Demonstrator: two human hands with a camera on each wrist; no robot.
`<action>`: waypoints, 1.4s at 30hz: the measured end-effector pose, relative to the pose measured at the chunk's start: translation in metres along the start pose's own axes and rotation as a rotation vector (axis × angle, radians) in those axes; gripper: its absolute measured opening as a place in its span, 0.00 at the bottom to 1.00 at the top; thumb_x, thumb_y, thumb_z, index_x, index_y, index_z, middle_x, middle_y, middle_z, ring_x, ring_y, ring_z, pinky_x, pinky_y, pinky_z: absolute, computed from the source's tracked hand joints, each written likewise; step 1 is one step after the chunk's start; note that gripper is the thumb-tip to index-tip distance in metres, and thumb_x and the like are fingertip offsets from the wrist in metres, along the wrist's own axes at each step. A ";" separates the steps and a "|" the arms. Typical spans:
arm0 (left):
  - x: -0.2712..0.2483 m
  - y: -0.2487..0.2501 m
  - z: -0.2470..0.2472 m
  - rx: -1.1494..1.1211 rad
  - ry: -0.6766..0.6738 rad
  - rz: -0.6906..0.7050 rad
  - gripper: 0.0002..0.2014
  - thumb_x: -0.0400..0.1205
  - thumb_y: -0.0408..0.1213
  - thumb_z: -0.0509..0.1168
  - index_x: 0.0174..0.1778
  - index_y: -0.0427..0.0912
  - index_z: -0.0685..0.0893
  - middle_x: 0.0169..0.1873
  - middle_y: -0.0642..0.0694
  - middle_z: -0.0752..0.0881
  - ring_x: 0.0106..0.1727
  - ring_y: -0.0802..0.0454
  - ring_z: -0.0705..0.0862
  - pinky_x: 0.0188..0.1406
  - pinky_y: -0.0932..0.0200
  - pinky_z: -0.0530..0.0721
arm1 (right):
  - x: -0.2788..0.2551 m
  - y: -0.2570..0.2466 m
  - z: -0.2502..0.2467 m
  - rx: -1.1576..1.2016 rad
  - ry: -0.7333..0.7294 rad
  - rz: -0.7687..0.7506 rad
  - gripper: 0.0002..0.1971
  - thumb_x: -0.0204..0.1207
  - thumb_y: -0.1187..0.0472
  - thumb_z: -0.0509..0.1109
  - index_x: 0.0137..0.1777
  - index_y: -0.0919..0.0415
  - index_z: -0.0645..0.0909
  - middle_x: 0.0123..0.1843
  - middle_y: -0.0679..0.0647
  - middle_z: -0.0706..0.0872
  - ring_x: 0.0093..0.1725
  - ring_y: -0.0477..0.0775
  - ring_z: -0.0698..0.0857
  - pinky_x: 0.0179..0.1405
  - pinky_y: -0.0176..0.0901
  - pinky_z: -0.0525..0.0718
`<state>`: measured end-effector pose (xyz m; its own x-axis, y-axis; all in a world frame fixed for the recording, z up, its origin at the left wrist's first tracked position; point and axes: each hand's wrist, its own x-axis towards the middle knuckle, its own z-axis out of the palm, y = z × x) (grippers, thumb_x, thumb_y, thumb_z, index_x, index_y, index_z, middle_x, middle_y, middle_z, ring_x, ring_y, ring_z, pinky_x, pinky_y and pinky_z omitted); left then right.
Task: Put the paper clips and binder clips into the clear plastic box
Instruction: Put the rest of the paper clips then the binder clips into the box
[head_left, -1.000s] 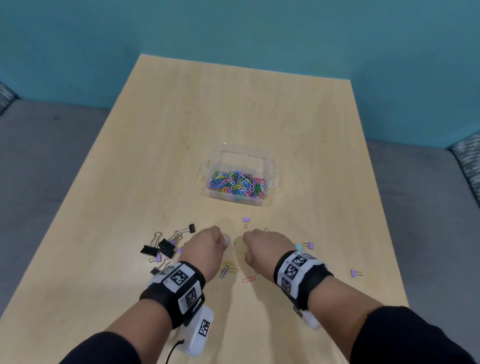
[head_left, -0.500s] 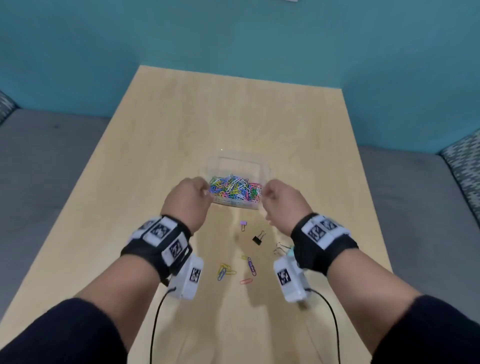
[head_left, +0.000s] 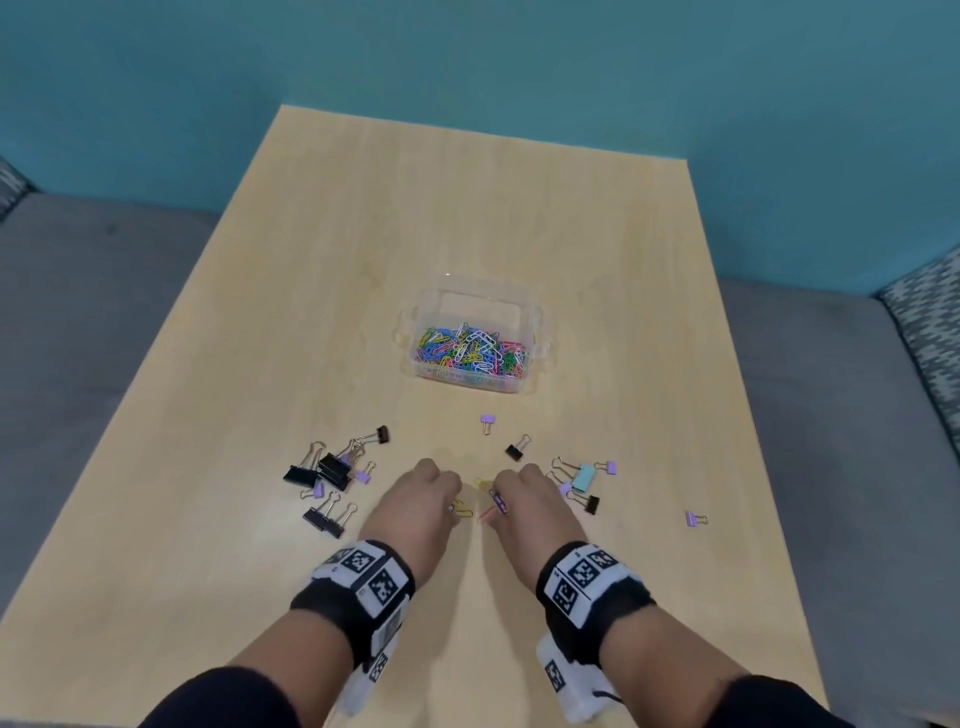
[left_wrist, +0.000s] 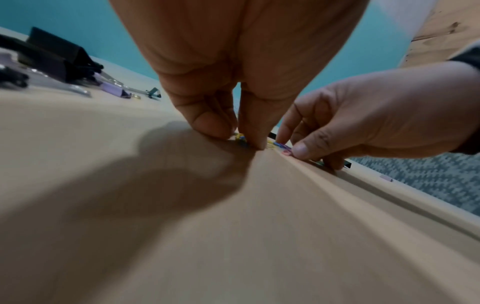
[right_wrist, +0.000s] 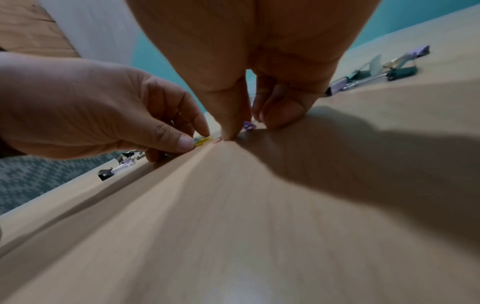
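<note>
Two hands down on the table (head_left: 260, 364) w/ the last loose paper clips: my left hand (head_left: 415, 499) pinches a yellow paper clip (head_left: 461, 510), right hand (head_left: 530, 499) a purple paper clip (head_left: 498, 501); next, prob. lift both to the clear plastic box (head_left: 535, 374) ahead, binder clips (head_left: 332, 467) after.

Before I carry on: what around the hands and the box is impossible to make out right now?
- Head view: left hand and right hand cover their fingertips; clips underneath are hidden.
- Left wrist view: yellow paper clip is tiny and blurred; grip unclear.
- Clear plastic box: clip count unreadable, any binder clips buried.
</note>
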<state>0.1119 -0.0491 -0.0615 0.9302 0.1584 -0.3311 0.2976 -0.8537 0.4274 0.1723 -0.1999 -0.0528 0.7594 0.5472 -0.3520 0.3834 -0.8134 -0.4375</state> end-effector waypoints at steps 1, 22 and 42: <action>0.001 0.002 0.000 0.023 0.000 0.003 0.04 0.79 0.35 0.64 0.49 0.42 0.78 0.46 0.46 0.74 0.43 0.45 0.77 0.39 0.50 0.77 | 0.002 -0.002 0.000 -0.006 0.006 0.004 0.05 0.78 0.63 0.65 0.48 0.55 0.71 0.51 0.53 0.73 0.49 0.57 0.74 0.45 0.48 0.77; 0.001 0.013 0.006 0.120 0.015 -0.040 0.11 0.78 0.27 0.59 0.40 0.47 0.65 0.37 0.49 0.67 0.36 0.47 0.68 0.33 0.56 0.65 | 0.005 -0.020 -0.012 -0.040 -0.085 0.081 0.12 0.70 0.74 0.55 0.45 0.57 0.67 0.43 0.55 0.73 0.47 0.58 0.73 0.42 0.49 0.75; 0.009 0.006 0.003 -0.055 -0.039 -0.104 0.08 0.76 0.27 0.58 0.45 0.44 0.77 0.42 0.47 0.78 0.41 0.47 0.78 0.37 0.57 0.72 | 0.014 -0.007 -0.020 -0.147 -0.176 -0.081 0.14 0.68 0.79 0.55 0.42 0.58 0.64 0.42 0.54 0.68 0.38 0.57 0.70 0.27 0.44 0.63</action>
<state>0.1210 -0.0546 -0.0647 0.8851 0.2243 -0.4077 0.4040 -0.8051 0.4342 0.1907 -0.1899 -0.0384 0.6247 0.6274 -0.4648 0.5217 -0.7783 -0.3494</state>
